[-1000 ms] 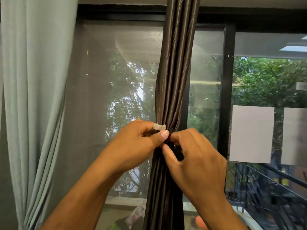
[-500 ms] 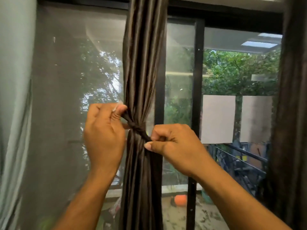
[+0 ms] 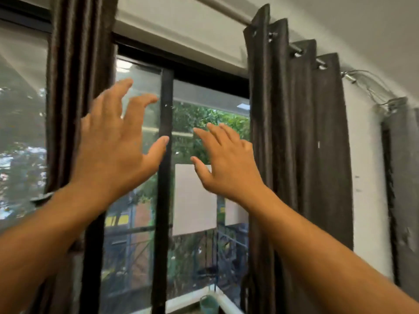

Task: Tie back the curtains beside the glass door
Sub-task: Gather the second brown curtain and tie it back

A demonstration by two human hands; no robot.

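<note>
1. The curtains beside the glass door [image 3: 192,200] show as two dark brown panels: the left curtain [image 3: 77,87] hangs at the left of the frame, partly behind the left forearm, and the right curtain [image 3: 299,143] hangs from the rod [image 3: 226,10] at the right edge of the door, against the white wall [image 3: 367,177].

2. The left curtain looks gathered into a narrow column, but its tied waist is hidden behind the left arm, so I cannot confirm the knot from this view. I judge that side is probably done.

3. The right curtain hangs in loose, full-width folds on its rings, with no tie visible on it. I judge this is the half of the task that is left: bunching it and fastening a tieback around it.

4. The left hand [image 3: 113,150] is raised in front of the left curtain and the glass, fingers spread and released, grasping nothing. The right hand [image 3: 229,164] is also open, fingers extended and slightly apart, holding nothing, just beside the right curtain's inner edge but not clearly touching it.

5. Compared with half a second ago, both hands have let go of the dark tie they were pulling tight around the left curtain, and have lifted. The view has swung up and right, bringing the rod and the untied right curtain fully into sight.
</note>
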